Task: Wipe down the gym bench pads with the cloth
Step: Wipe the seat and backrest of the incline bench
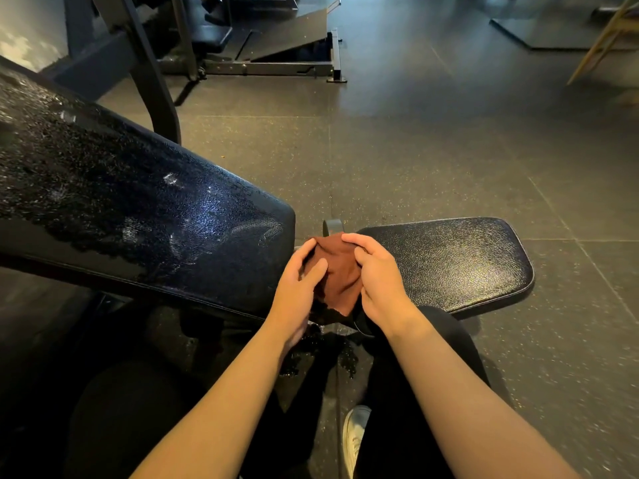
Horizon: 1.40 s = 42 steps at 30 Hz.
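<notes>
A brown cloth (337,267) is bunched between both hands, above the gap between the two black bench pads. My left hand (301,274) grips its left side, thumb across the front. My right hand (375,271) curls over its right side. The long inclined back pad (138,216) runs from upper left to the centre and shows wet droplets and pale smears. The smaller seat pad (449,261) lies flat to the right of my hands, its surface shiny.
The bench's dark upright frame (152,81) rises behind the back pad. Another machine with a slanted footplate (287,32) stands at the far top. A wooden frame (601,39) leans at top right. Speckled rubber floor (432,150) lies around; my white shoe (354,437) is below.
</notes>
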Each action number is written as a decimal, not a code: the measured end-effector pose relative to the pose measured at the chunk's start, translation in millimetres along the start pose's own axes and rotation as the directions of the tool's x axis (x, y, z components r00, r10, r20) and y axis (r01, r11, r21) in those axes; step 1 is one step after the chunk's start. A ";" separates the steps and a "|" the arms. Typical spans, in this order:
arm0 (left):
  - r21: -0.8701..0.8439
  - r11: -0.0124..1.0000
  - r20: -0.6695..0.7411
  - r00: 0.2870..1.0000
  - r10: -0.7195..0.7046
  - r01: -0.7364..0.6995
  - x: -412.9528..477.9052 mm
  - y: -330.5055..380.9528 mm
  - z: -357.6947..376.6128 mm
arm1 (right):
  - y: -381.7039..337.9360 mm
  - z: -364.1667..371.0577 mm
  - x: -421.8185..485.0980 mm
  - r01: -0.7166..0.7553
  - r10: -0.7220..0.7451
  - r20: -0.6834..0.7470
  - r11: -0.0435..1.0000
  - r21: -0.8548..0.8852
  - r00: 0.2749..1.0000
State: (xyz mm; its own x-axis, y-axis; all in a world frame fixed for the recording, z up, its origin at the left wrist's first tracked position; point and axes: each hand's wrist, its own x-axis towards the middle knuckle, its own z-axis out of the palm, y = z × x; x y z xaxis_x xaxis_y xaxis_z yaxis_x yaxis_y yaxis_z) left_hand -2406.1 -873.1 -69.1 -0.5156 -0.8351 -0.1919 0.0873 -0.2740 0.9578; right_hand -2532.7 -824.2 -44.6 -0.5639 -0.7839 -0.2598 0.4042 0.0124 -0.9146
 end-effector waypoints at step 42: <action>0.995 0.082 -0.013 0.751 0.661 -0.056 -37.8 55.2 -103.0 | 72.2 116.7 -13.9 0.605 -0.290 0.532 0.434 -0.668 0.796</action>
State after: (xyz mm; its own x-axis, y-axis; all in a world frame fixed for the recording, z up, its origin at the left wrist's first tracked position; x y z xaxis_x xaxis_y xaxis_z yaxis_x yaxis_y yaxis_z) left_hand -2294.0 -905.8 -31.0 -0.3186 -0.8139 0.4859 -0.8122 0.4987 0.3027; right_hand -2411.6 -884.9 -70.9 -0.1824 -0.9576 0.2230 -0.6461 -0.0542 -0.7613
